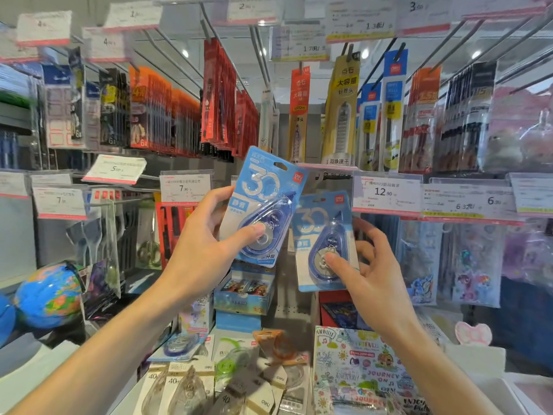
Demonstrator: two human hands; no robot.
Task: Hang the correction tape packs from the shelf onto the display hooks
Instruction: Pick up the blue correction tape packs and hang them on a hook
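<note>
My left hand (206,244) grips a blue correction tape pack (263,205) marked "30", held up and tilted to the right, thumb across its clear blister. My right hand (368,271) pinches a second blue pack (324,241) of the same kind, upright, just right of and lower than the first, its top near a display hook (324,175) under the price rail. Whether that pack hangs on the hook I cannot tell. Several more correction tape packs (227,381) lie loose on the shelf below, between my forearms.
Rows of hooks with hanging pen packs (221,94) fill the wall above. Price tags (386,194) line the rails. A globe (49,295) sits at the lower left, a sticker book (359,372) at the lower right, boxed goods (244,292) behind the hands.
</note>
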